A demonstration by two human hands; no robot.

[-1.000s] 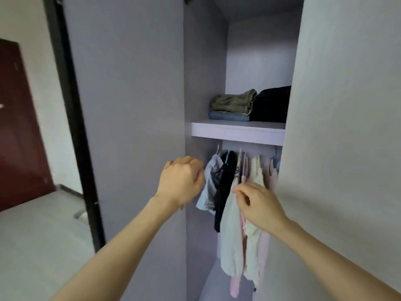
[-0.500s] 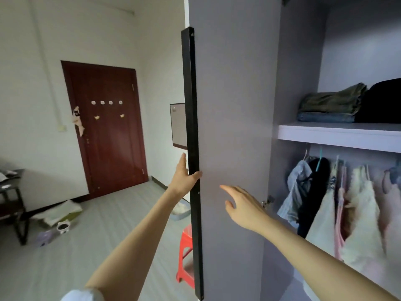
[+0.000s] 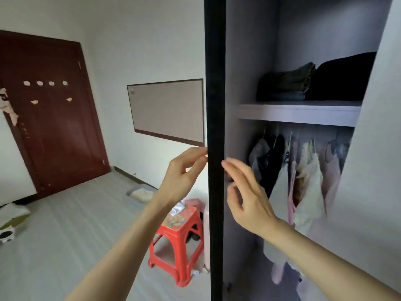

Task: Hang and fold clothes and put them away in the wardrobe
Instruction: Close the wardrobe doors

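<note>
I see the wardrobe door (image 3: 214, 127) edge-on, a black strip that hides its face. My left hand (image 3: 182, 177) touches its outer edge with loose fingers, grip wide; my right hand (image 3: 247, 198) hovers at the inner side, fingers relaxed, holding nothing. Hanging clothes (image 3: 303, 177) are dim and blurred under the shelf (image 3: 297, 112), where folded clothes (image 3: 314, 81) sit. A red stool (image 3: 180, 237) stands beside the door.

A dark red door (image 3: 50, 118) stands shut at the left. A framed board (image 3: 167, 109) hangs on the white wall. Below it, a red plastic stool (image 3: 180, 242) sits on the grey floor (image 3: 65, 235).
</note>
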